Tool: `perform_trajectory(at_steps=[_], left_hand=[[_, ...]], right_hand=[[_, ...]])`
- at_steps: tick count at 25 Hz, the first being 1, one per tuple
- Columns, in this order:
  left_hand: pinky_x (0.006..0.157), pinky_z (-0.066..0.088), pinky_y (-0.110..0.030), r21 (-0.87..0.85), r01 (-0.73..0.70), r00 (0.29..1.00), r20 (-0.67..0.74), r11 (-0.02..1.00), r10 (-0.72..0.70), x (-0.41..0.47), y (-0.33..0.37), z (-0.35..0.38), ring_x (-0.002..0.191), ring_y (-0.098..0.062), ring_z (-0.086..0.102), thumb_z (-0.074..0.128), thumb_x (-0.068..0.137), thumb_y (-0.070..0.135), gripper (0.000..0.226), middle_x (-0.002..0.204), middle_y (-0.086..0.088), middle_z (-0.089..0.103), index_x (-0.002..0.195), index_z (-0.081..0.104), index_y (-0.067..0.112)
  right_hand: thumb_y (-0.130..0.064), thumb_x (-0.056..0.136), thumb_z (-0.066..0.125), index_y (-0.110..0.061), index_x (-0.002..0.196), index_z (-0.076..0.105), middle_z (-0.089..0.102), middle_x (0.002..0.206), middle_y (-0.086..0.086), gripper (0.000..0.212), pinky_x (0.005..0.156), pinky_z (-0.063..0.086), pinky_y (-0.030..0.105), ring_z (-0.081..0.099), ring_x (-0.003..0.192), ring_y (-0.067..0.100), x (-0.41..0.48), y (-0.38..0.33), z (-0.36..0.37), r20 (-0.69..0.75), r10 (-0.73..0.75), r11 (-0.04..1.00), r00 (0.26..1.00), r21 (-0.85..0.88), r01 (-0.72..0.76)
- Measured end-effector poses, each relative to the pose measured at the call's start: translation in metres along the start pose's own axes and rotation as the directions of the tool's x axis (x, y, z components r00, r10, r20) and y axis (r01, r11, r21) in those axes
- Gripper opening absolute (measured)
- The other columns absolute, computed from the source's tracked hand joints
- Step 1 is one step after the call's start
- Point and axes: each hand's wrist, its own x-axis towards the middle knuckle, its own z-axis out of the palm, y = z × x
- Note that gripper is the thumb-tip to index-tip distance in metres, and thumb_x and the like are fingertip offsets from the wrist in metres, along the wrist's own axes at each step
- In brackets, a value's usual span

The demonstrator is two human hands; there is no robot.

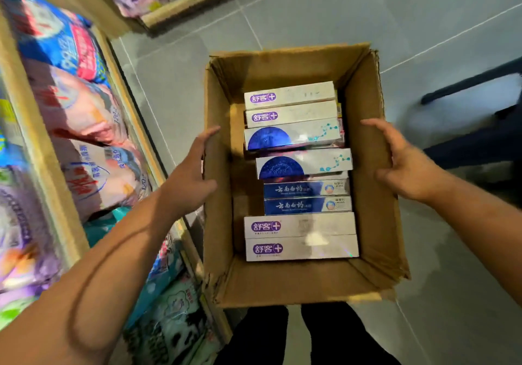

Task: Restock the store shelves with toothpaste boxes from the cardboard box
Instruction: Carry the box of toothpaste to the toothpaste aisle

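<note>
Cardboard box (367, 181) beside shelf (36, 144), pastel packs (84, 116) stacked.

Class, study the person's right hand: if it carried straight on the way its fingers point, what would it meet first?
The right hand points forward-left at the cardboard box; it would meet the box's right wall first, well before the toothpaste boxes. Whether it already touches is unclear.
</note>
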Motion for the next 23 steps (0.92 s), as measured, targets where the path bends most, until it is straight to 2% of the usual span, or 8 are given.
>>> perform_trajectory(at_steps=[2, 5, 10, 12, 14, 18, 21, 23], left_hand=[[0.083, 0.057, -0.046, 0.027, -0.074, 0.997, 0.009, 0.997, 0.074, -0.017, 0.054, -0.007, 0.107, -0.009, 0.061, 0.060, 0.074, -0.008, 0.097, 0.126, 0.031, 0.049, 0.142, 0.021, 0.049], [0.082, 0.058, -0.042, 0.060, -0.046, 0.999, 0.029, 0.997, 0.045, -0.049, 0.146, -0.007, 0.108, -0.022, 0.062, 0.064, 0.081, -0.001, 0.094, 0.134, 0.013, 0.047, 0.140, 0.017, 0.055], [0.086, 0.057, -0.042, 0.066, -0.113, 0.982, 0.158, 0.991, 0.102, -0.084, 0.248, 0.007, 0.129, -0.026, 0.043, 0.066, 0.084, 0.006, 0.091, 0.148, 0.010, 0.028, 0.134, 0.016, 0.063], [0.083, 0.058, -0.038, 0.116, -0.142, 0.971, 0.210, 0.983, 0.115, -0.091, 0.281, 0.019, 0.135, -0.028, 0.038, 0.065, 0.085, 0.003, 0.091, 0.153, 0.009, 0.023, 0.132, 0.016, 0.064], [0.085, 0.056, -0.041, 0.152, -0.190, 0.953, 0.265, 0.970, 0.146, -0.096, 0.314, 0.033, 0.136, -0.028, 0.037, 0.062, 0.086, 0.001, 0.091, 0.153, 0.008, 0.023, 0.131, 0.015, 0.064], [0.092, 0.050, -0.040, 0.176, -0.334, 0.876, 0.422, 0.926, 0.235, -0.102, 0.363, 0.068, 0.133, -0.016, 0.032, 0.062, 0.085, -0.003, 0.093, 0.138, 0.020, 0.025, 0.133, 0.017, 0.063], [0.097, 0.048, -0.043, 0.231, -0.447, 0.811, 0.512, 0.864, 0.283, -0.116, 0.393, 0.107, 0.137, -0.020, 0.032, 0.060, 0.085, -0.005, 0.094, 0.146, 0.012, 0.027, 0.136, 0.016, 0.062], [0.096, 0.049, -0.033, 0.192, -0.548, 0.709, 0.624, 0.814, 0.330, -0.133, 0.416, 0.141, 0.136, -0.012, 0.036, 0.059, 0.085, -0.006, 0.093, 0.144, 0.015, 0.030, 0.139, 0.017, 0.057]], right_hand=[[0.005, 0.084, 0.060, -0.062, 0.134, 0.020, 0.059, 0.113, 0.001, 0.092, 0.070, 0.060, 0.046, 0.068, 0.090, 0.022, -0.039, -0.016, -0.040, -0.041, -0.004, 0.999, 0.999, 0.043, 0.005], [0.003, 0.084, 0.060, -0.067, 0.132, 0.015, 0.058, 0.116, 0.005, 0.095, 0.070, 0.060, 0.041, 0.066, 0.088, 0.019, -0.102, -0.031, -0.095, -0.126, -0.025, 1.000, 0.992, 0.016, 0.027], [0.005, 0.083, 0.060, -0.065, 0.133, 0.018, 0.049, 0.130, 0.001, 0.096, 0.073, 0.060, 0.046, 0.063, 0.103, 0.025, -0.197, -0.034, -0.158, -0.240, -0.009, 0.993, 0.971, 0.116, 0.038], [0.008, 0.080, 0.060, -0.065, 0.132, 0.023, 0.052, 0.130, 0.004, 0.097, 0.072, 0.059, 0.049, 0.065, 0.098, 0.026, -0.234, -0.025, -0.173, -0.306, 0.020, 0.986, 0.952, 0.164, 0.032], [0.010, 0.077, 0.059, -0.064, 0.130, 0.027, 0.060, 0.120, 0.008, 0.097, 0.068, 0.059, 0.051, 0.069, 0.086, 0.027, -0.272, -0.013, -0.182, -0.377, 0.074, 0.978, 0.923, 0.209, 0.007], [0.013, 0.074, 0.056, -0.063, 0.129, 0.029, 0.064, 0.111, 0.006, 0.097, 0.061, 0.058, 0.043, 0.068, 0.073, 0.021, -0.342, 0.012, -0.178, -0.500, 0.199, 0.949, 0.843, 0.312, -0.039], [0.014, 0.072, 0.055, -0.063, 0.129, 0.030, 0.064, 0.107, 0.010, 0.099, 0.060, 0.057, 0.050, 0.065, 0.071, 0.028, -0.408, 0.033, -0.160, -0.582, 0.290, 0.915, 0.760, 0.401, -0.042], [0.016, 0.074, 0.054, -0.062, 0.129, 0.030, 0.062, 0.107, 0.007, 0.099, 0.055, 0.055, 0.040, 0.064, 0.067, 0.020, -0.459, 0.046, -0.144, -0.625, 0.366, 0.882, 0.690, 0.470, -0.042]])
